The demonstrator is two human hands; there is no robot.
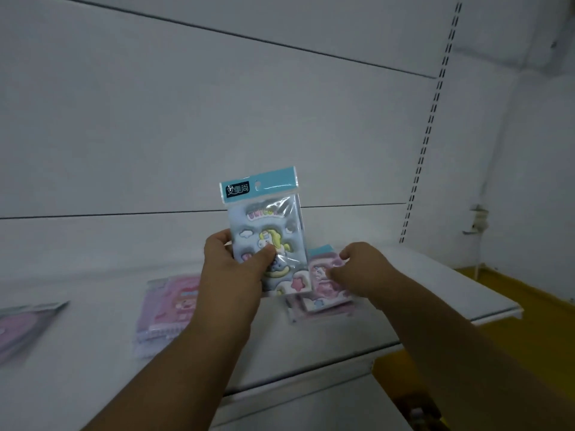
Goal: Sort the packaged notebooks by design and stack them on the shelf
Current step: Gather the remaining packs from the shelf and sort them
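Blue unicorn-print notebook in clear plastic sleeve upright at frame centre, gripped by left hand. Right hand pinches pink packaged notebook on white shelf. Sorting step; next, likely find the matching blue stack.

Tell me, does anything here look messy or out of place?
Slightly. The pink stack under the right hand is fanned, packs twisted against each other. The left hand holds a blue notebook upright. No damage shows.
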